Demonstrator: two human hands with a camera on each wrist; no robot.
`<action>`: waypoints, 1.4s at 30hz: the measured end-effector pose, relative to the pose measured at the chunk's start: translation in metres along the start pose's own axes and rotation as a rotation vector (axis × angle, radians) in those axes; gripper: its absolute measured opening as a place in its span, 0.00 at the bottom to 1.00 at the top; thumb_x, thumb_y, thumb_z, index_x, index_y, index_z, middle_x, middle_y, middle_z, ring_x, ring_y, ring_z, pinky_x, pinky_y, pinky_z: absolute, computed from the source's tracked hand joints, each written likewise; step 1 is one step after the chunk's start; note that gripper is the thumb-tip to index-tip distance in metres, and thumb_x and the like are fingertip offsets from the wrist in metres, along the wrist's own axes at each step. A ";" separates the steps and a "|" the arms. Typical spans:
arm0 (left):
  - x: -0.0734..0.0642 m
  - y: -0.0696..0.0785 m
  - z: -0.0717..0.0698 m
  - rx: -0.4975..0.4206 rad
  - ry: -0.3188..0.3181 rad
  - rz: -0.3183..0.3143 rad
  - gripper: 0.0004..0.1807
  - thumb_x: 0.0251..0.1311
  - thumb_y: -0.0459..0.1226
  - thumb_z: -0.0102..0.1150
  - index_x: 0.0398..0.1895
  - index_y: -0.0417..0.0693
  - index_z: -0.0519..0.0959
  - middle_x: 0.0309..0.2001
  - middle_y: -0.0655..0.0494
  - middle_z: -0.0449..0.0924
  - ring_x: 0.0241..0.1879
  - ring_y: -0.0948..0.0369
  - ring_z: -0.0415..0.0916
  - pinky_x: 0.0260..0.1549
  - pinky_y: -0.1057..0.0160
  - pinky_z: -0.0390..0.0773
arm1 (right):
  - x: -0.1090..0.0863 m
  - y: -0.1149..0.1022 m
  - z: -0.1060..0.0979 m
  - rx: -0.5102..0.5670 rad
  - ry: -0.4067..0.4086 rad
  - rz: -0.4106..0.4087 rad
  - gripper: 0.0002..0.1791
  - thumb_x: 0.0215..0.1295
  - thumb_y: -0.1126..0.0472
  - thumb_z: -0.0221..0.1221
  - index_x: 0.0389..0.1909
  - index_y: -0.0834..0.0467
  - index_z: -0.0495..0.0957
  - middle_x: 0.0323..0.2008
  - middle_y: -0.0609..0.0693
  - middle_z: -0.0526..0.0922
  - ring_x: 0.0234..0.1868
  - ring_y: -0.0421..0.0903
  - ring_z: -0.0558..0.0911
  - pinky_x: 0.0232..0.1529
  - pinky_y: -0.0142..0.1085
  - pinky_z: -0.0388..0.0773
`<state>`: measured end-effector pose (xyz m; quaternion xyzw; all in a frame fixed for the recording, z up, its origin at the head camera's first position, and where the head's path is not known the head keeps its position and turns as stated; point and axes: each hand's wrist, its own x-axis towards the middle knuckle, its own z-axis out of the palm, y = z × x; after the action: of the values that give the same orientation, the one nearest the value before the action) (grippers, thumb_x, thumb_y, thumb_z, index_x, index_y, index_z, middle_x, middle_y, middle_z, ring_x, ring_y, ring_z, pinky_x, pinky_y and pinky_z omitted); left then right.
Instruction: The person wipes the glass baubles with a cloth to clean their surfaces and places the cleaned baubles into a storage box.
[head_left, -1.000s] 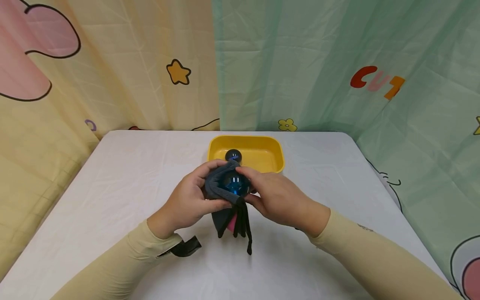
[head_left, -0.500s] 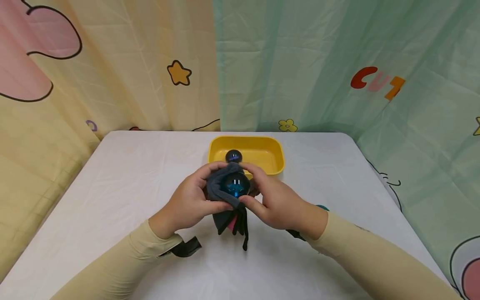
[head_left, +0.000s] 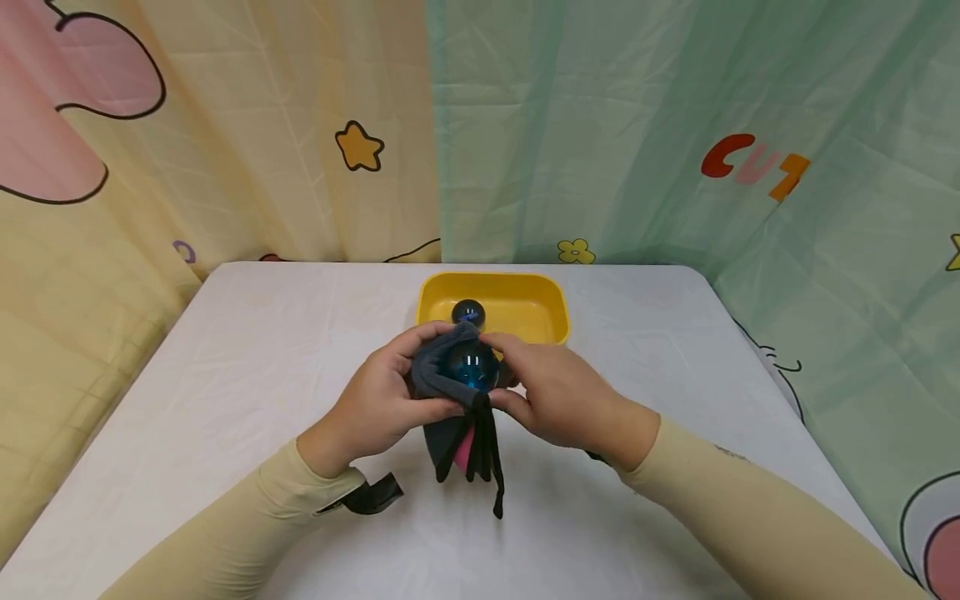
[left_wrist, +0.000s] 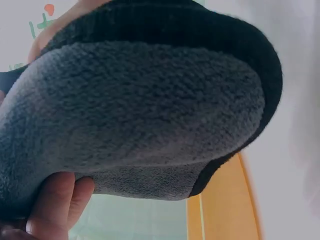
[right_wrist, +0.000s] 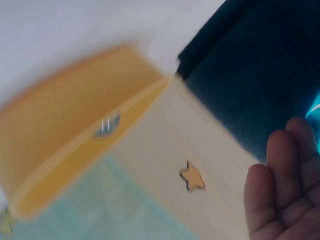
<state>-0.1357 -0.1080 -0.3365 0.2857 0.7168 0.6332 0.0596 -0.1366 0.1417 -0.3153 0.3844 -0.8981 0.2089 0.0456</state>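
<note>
A shiny blue ball (head_left: 472, 365) sits in the fold of a dark grey fleece piece with black trim (head_left: 433, 367). Black strips and a bit of pink hang below it. My left hand (head_left: 378, 396) grips the fleece from the left, thumb in front and fingers behind. In the left wrist view the fleece (left_wrist: 140, 105) fills much of the picture. From the right, my right hand (head_left: 562, 392) holds the ball's edge between thumb and forefinger. Its other fingers (right_wrist: 282, 160) show in the right wrist view, beside the dark fabric (right_wrist: 240, 75).
A yellow tray (head_left: 532, 312) stands just beyond my hands, with a dark ball (head_left: 468, 312) at its left side. A black strap (head_left: 372, 496) hangs from my left sleeve. The white-covered table (head_left: 300, 333) ends at patterned curtains (head_left: 600, 125).
My right forefinger and thumb spread apart around the ball half a second ago, then came closer together again. The hanging strips shifted slightly. My left hand has kept its hold.
</note>
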 end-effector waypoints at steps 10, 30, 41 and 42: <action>0.000 -0.005 0.001 0.078 0.004 0.011 0.43 0.53 0.23 0.76 0.73 0.43 0.68 0.65 0.41 0.77 0.53 0.54 0.84 0.49 0.63 0.88 | 0.001 0.000 0.003 0.288 -0.078 0.112 0.30 0.81 0.51 0.55 0.77 0.59 0.62 0.58 0.50 0.86 0.52 0.45 0.87 0.57 0.41 0.87; -0.001 -0.003 0.002 0.046 -0.011 0.004 0.43 0.54 0.22 0.76 0.72 0.43 0.68 0.66 0.40 0.77 0.55 0.50 0.83 0.49 0.63 0.89 | -0.001 0.002 0.009 0.507 -0.048 0.159 0.16 0.83 0.58 0.53 0.60 0.64 0.72 0.33 0.50 0.86 0.32 0.40 0.81 0.36 0.33 0.84; 0.000 -0.001 -0.003 -0.026 0.010 -0.007 0.46 0.51 0.19 0.74 0.75 0.40 0.65 0.66 0.37 0.75 0.55 0.58 0.84 0.51 0.61 0.88 | -0.001 -0.004 -0.001 0.063 -0.026 -0.026 0.42 0.74 0.56 0.66 0.80 0.57 0.54 0.57 0.51 0.86 0.48 0.44 0.88 0.54 0.40 0.87; 0.000 -0.001 -0.003 -0.034 0.010 -0.008 0.46 0.52 0.18 0.74 0.75 0.40 0.65 0.66 0.37 0.75 0.55 0.59 0.84 0.52 0.61 0.88 | -0.001 -0.004 -0.002 -0.003 -0.018 -0.042 0.42 0.72 0.56 0.67 0.80 0.56 0.56 0.54 0.51 0.87 0.46 0.44 0.87 0.52 0.38 0.88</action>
<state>-0.1376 -0.1106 -0.3370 0.2785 0.7076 0.6463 0.0635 -0.1329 0.1404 -0.3125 0.4048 -0.8906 0.2030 0.0427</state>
